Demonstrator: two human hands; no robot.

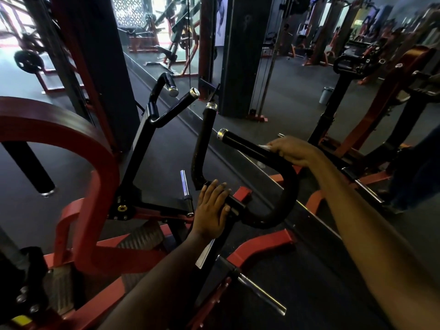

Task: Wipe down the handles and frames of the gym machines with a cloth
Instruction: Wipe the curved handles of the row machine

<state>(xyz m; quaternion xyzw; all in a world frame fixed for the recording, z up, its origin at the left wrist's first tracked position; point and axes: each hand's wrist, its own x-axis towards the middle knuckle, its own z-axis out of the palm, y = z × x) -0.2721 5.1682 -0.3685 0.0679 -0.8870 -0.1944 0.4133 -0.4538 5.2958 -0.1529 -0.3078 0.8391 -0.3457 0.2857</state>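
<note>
White cloth (266, 146) peeks from the right hand (294, 151) gripping a black handle (247, 145); the left hand (212, 206) lies flat, fingers released, on the frame (235, 206).

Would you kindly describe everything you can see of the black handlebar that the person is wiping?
The black handlebar is a glossy bent tube forming a U. One arm angles up-left toward a silver end cap; the other rises nearly upright to a ribbed silver cap. The right hand grips the near arm, pressing a white cloth that barely shows. The left hand rests flat on the bracket at the U's base.
</note>
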